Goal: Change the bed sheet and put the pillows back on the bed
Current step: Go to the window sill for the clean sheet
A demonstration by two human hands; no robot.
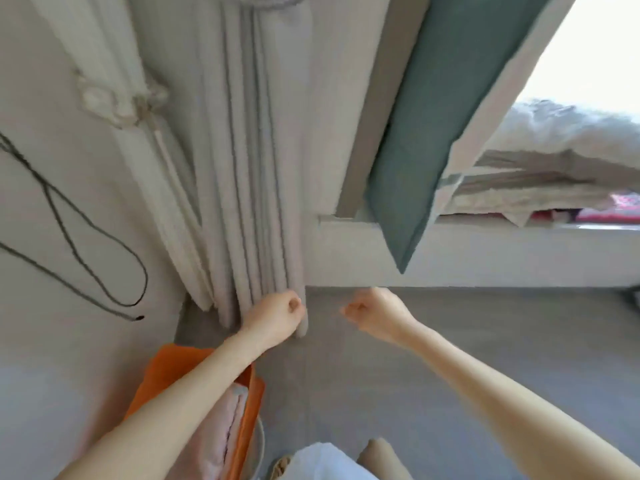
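A teal-green pillow (433, 133) stands tilted on the window sill (519, 237), its lower corner hanging over the edge. To its right lies a pile of white and beige folded bedding (554, 157). My left hand (277, 317) is a fist in front of the lower end of the beige curtain (263, 168); I see nothing gripped in it. My right hand (377, 317) is held out beside it over the grey floor, fingers curled, with nothing visible in it. The frame is motion-blurred. No bed is in view.
An orange bag (166, 372) with pink folded fabric (225, 427) sits at my lower left against the wall. A black cable (86, 237) hangs looped on the left wall. Grey floor (467, 327) stretches to the right below the sill.
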